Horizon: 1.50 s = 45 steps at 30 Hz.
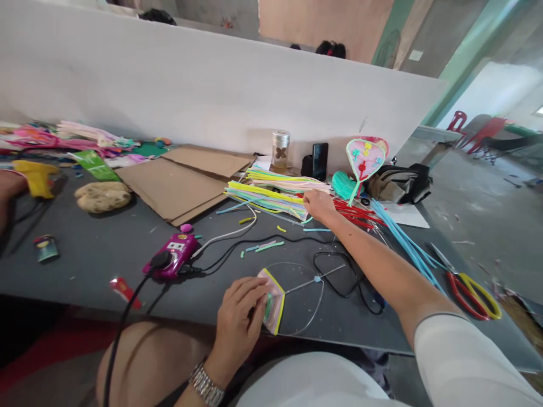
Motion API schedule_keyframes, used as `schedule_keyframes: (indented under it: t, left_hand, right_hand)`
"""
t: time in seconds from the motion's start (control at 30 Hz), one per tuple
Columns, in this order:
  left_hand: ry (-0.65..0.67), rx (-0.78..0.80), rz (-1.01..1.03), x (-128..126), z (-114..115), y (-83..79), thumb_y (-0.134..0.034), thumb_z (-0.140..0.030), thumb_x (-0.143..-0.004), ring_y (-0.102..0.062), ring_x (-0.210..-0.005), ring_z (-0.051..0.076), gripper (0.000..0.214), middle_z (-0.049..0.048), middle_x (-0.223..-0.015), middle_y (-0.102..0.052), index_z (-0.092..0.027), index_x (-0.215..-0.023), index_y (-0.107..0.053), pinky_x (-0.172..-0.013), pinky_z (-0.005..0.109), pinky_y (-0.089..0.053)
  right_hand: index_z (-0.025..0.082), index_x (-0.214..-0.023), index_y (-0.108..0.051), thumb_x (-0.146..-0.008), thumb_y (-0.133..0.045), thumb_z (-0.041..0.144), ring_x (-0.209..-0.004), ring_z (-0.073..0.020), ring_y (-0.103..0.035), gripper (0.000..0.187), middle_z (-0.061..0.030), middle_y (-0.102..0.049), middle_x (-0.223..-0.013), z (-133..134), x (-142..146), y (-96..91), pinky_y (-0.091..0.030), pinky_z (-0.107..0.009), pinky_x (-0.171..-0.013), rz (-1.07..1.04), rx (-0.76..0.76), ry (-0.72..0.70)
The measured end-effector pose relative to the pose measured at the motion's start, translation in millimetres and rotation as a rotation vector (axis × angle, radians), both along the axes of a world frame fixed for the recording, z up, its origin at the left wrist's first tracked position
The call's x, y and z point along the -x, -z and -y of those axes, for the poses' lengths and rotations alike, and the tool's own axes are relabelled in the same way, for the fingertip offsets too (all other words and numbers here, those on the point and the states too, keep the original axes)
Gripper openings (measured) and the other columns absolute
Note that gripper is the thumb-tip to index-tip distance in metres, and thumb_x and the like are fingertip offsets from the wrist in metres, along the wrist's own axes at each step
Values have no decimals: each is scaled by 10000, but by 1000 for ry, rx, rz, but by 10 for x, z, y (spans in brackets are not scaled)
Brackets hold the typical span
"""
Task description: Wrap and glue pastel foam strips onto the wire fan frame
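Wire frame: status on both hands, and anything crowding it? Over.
Left hand on the striped piece at the wire frame. Right hand at the yellow-and-pale bundle. Black cable looped at the frame's stick.

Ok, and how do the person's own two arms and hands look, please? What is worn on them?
Neither hand wears a glove. The left hand has a silver-coloured metal link band at its wrist; whether it is a watch, I cannot tell. At the right hand, the wrist shows nothing worn; a short white sleeve covers that arm's upper part.
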<state>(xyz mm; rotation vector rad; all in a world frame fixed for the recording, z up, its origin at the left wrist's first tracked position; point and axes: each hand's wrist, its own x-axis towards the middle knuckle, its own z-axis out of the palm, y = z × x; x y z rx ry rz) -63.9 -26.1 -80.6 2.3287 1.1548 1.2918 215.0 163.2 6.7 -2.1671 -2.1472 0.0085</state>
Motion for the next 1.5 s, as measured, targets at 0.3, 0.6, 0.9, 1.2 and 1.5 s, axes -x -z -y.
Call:
schedule_keyframes:
  t: [0.3, 0.6, 0.9, 1.2, 1.5]
  left_hand:
    - [115, -10, -487, -605, -1163, -643, -551, -251, -975, -440, -1446, 334, 385, 120, -1528, -543, -267, -1348, -646, -1137, 572, -420]
    - [76, 235, -817, -1057, -1950, -349, -495, -455, -1015, -206, -1572, 400, 634, 142, -1716, -229, -310, -1608, -323, -1197, 710, -239]
    - [84, 250, -693, -1020, -2106, -377, -566, -386, -988, -231, -1570, 375, 615, 127, -1702, -278, -309, -1574, -397, -1230, 678, -179]
    - [272, 411, -77, -873, -1184, -921, -467, -388, -1038, -707, -1097, 211, 379, 138, -1194, -754, -137, -1175, -715, -935, 348, -558]
    - [323, 736, 291, -439, -188, -1188, -690, -363, -895, -603, -623, 105, 241, 23, -735, -694, -135, -824, -724, -596, 212, -498]
  right_hand:
    - [134, -1243, -648, -1003, -446, 178, -1156, -253, -649, 317, -174, -695, -1265, 29, 1, 12, -458, -339, -962, 88, 42, -71]
    - [135, -1183, -653, -932, -505, 45, -1138, -254, -653, 305, -179, -704, -1211, 496, -604, -109, -443, -318, -893, 133, 34, -15]
    - [251, -789, -595, -868, -618, 126, -792, -223, -605, 150, -176, -709, -924, 2035, -2059, -361, -390, -416, -718, -61, -243, 449]
    - [206, -918, -704, -708, -803, 450, -603, -132, -526, 337, -4, -611, -705, 2644, -526, -110, -407, -270, -557, -1358, -6, 308]
    - [210, -768, -584, -783, -713, 323, -599, -111, -523, 172, 42, -606, -662, 2441, 517, -3, -435, -242, -585, -1302, 382, -142]
